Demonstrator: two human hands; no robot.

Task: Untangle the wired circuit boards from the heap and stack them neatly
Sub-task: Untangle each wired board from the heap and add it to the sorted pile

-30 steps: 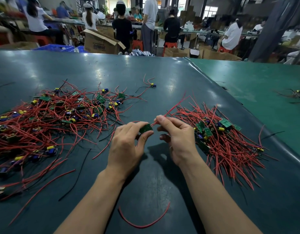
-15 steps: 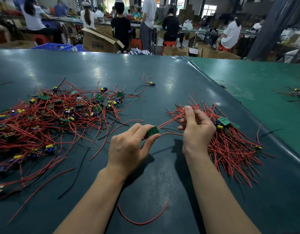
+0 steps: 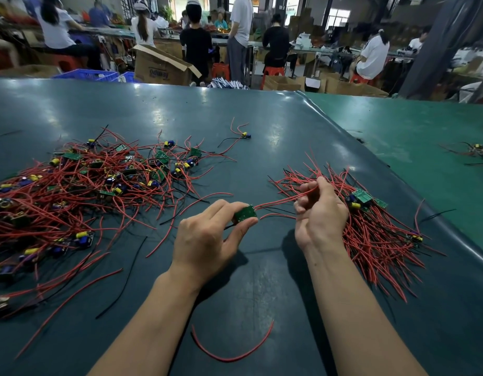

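left hand (image 3: 207, 237): pinches green board (image 3: 245, 213)
right hand (image 3: 320, 210): pinches its red leads (image 3: 278, 203); draw them straight
stack (image 3: 370, 229): right; lay board aligned, leads parallel

Left hand (image 3: 207, 240) pinched green circuit board (image 3: 245, 214); right hand (image 3: 320, 213) gripped its red wires (image 3: 278, 203) beside stacked pile (image 3: 376, 234).
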